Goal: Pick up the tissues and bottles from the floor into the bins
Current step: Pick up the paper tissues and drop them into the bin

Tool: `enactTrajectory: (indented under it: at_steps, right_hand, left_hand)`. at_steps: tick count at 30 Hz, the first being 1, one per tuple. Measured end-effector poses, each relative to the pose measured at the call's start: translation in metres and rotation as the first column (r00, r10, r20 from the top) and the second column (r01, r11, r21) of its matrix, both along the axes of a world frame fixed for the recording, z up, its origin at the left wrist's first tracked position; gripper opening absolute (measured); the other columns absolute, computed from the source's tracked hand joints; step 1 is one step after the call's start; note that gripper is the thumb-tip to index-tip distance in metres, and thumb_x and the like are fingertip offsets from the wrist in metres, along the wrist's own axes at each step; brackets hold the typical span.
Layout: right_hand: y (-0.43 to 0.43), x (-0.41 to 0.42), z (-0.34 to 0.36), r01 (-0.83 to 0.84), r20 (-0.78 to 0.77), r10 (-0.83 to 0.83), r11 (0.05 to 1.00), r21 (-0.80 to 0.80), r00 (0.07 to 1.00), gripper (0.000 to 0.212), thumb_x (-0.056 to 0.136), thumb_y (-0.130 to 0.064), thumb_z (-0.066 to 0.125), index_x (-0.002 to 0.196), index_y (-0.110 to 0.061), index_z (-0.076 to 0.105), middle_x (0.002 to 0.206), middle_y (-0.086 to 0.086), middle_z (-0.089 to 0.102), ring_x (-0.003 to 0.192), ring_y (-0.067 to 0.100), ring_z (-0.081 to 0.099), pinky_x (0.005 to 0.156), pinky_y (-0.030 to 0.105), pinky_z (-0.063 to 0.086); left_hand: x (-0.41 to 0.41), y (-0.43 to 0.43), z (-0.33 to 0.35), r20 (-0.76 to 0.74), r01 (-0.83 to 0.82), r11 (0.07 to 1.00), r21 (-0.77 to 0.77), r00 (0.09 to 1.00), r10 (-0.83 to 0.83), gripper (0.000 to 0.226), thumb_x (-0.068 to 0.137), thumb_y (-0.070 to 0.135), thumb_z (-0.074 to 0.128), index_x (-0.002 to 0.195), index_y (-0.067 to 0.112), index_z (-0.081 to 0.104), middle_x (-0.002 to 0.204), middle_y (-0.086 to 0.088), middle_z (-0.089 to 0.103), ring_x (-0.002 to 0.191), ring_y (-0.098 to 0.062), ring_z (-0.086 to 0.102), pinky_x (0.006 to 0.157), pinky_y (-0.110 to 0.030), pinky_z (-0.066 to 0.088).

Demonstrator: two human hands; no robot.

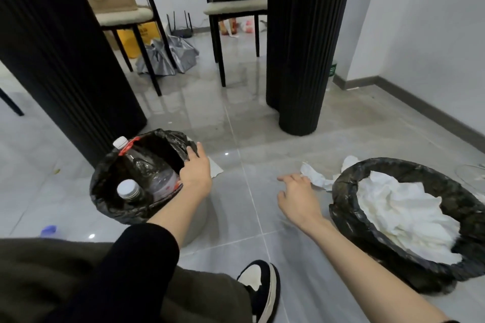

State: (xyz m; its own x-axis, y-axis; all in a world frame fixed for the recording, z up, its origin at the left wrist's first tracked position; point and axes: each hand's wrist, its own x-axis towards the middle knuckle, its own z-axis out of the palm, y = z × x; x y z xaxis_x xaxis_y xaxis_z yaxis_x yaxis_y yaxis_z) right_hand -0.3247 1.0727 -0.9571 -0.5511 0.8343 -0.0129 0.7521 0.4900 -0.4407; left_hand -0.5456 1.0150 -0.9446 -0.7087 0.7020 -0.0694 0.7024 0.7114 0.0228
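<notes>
Reaching forward over the grey floor tiles, the right hand [299,199] is slack, fingers spread and lightly bent, holding nothing. Its fingertips are at the near edge of a crumpled tissue [316,179], which lies on the floor just beyond them and stretches toward the right bin [338,189] on the hand's right. A second white scrap [350,162] shows farther off, past that bin's far rim, and a heap of tissues [399,207] fills the bin itself.

The left hand [195,172] rests released on the black liner at the rim of the left bin [105,191], the other of the two bins, with its fingers fairly straight over the edge. Two bottles sit in that bin, both left of this hand. The large clear bottle [149,165] is just beside the wrist, its long axis tilted and its white cap pointing up and away to the far-left rim. The small bottle [128,190] is roughly upright, cap up. One flat white sheet [216,169] lies on the floor just right of the left hand.
</notes>
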Motion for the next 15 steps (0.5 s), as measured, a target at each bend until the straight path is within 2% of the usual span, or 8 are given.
enactTrajectory:
  at_steps: [4, 6, 8, 10, 13, 15]
  right_hand:
    - [-0.004, -0.009, -0.002, -0.025, -0.027, 0.025, 1.000, 0.006, 0.999, 0.044, 0.091, -0.009, 0.042, 0.135, -0.013, 0.048, 0.136, 0.005, 0.048, 0.125, 0.024, 0.039, 0.105, 0.027, 0.031]
    - [-0.007, -0.014, -0.003, -0.045, -0.027, 0.045, 0.999, 0.006, 0.999, 0.045, 0.092, -0.009, 0.042, 0.136, -0.013, 0.048, 0.137, 0.004, 0.047, 0.126, 0.023, 0.038, 0.104, 0.027, 0.031]
    - [-0.009, -0.016, -0.002, -0.059, -0.015, 0.059, 0.998, 0.001, 0.998, 0.046, 0.092, -0.009, 0.041, 0.137, -0.014, 0.046, 0.139, 0.003, 0.046, 0.128, 0.023, 0.037, 0.104, 0.027, 0.031]
    - [-0.010, -0.018, 0.001, -0.068, -0.012, 0.068, 0.998, -0.005, 0.998, 0.046, 0.092, -0.008, 0.040, 0.138, -0.015, 0.045, 0.140, 0.002, 0.045, 0.129, 0.022, 0.036, 0.104, 0.027, 0.032]
    - [-0.011, -0.020, 0.011, -0.076, -0.024, 0.076, 0.997, -0.015, 0.997, 0.047, 0.092, -0.008, 0.041, 0.138, -0.015, 0.045, 0.140, 0.001, 0.044, 0.129, 0.021, 0.035, 0.104, 0.028, 0.032]
    - [-0.010, -0.021, 0.020, -0.073, -0.039, 0.072, 0.997, -0.028, 0.997, 0.047, 0.092, -0.008, 0.042, 0.138, -0.015, 0.045, 0.140, 0.001, 0.045, 0.131, 0.021, 0.034, 0.104, 0.029, 0.034]
  left_hand:
    - [-0.021, -0.016, 0.002, -0.018, -0.077, 0.997, -0.015, 0.997, 0.076, 0.098, 0.083, 0.009, 0.065, 0.150, 0.009, -0.007, 0.157, -0.018, 0.001, 0.131, -0.034, 0.038, 0.095, -0.040, 0.043]
    - [-0.030, -0.023, 0.000, -0.069, -0.114, 0.993, -0.028, 0.991, 0.112, 0.092, 0.086, 0.009, 0.060, 0.150, 0.008, -0.007, 0.157, -0.017, -0.003, 0.139, -0.035, 0.024, 0.101, -0.043, 0.039]
    - [-0.033, -0.026, -0.001, -0.161, -0.133, 0.988, -0.074, 0.980, 0.120, 0.082, 0.091, 0.013, 0.052, 0.149, 0.005, -0.005, 0.156, -0.019, -0.012, 0.145, -0.038, 0.002, 0.112, -0.049, 0.024]
    - [-0.032, -0.026, 0.002, -0.246, -0.151, 0.978, -0.144, 0.963, 0.113, 0.074, 0.095, 0.019, 0.046, 0.150, 0.004, -0.001, 0.154, -0.023, -0.019, 0.143, -0.041, -0.011, 0.115, -0.052, 0.008]
    - [-0.032, -0.019, 0.021, -0.263, -0.079, 0.960, -0.269, 0.965, 0.005, 0.075, 0.094, 0.019, 0.045, 0.150, 0.008, -0.003, 0.155, -0.022, -0.014, 0.144, -0.039, -0.013, 0.115, -0.057, 0.001]
    - [-0.035, -0.007, 0.049, -0.247, 0.057, 0.963, -0.265, 0.961, -0.125, 0.074, 0.091, 0.013, 0.047, 0.151, 0.009, 0.004, 0.157, -0.018, 0.004, 0.146, -0.035, -0.002, 0.116, -0.056, 0.005]
